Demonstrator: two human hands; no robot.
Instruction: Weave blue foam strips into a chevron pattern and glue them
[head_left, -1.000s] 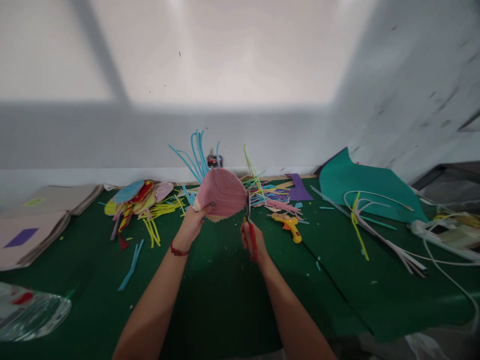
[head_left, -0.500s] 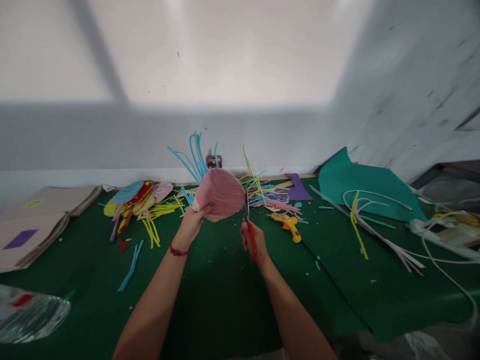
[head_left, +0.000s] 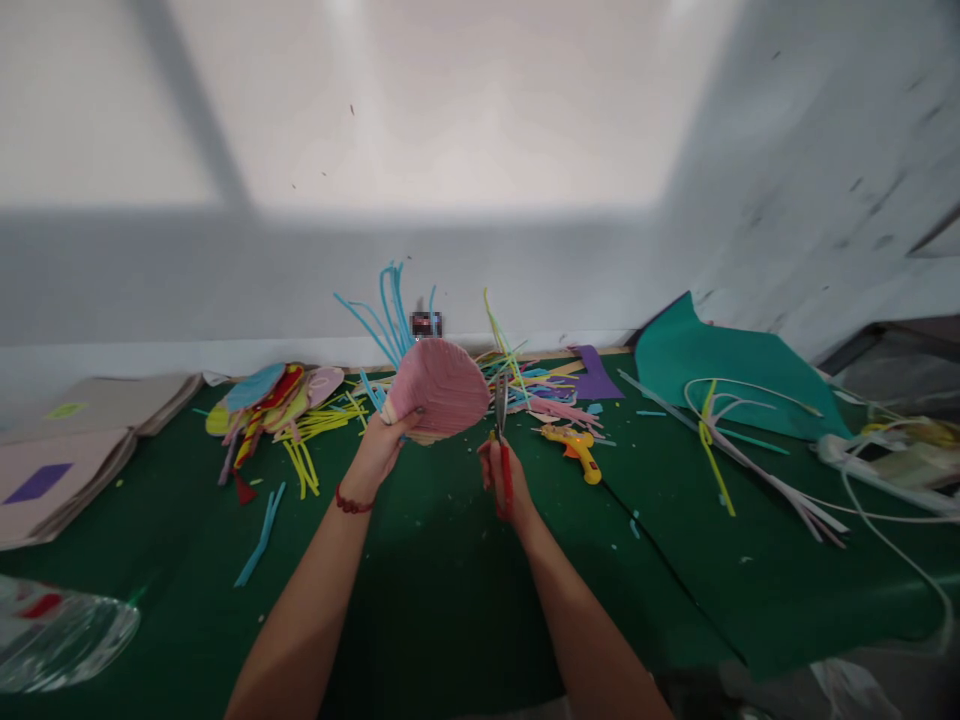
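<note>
My left hand (head_left: 384,440) is closed on a pink, rounded piece covered in rows of narrow strips (head_left: 442,390), its thumb pressed on the near face. In my right hand (head_left: 505,478) are red-handled scissors (head_left: 501,410), blades pointing up, just right of the pink piece's edge and apart from it. Behind the pink piece, blue strips (head_left: 386,310) stick up. A heap of cut strips in several colours (head_left: 551,385) lies beyond the scissors. Nearest on the right is a yellow glue gun (head_left: 576,450) with a black cord.
On the green table (head_left: 450,570), yellow strips (head_left: 322,425) and coloured felt-like shapes (head_left: 262,395) lie left. Cardboard pieces (head_left: 67,480) and a clear bottle (head_left: 67,635) are farther left. A teal sheet (head_left: 735,375), white cables (head_left: 892,510) and pale strips (head_left: 780,480) lie right.
The scissors have moved slightly right, away from the pink piece's edge, and their blades now show in full beside it. My left hand has stayed nearly in place.
</note>
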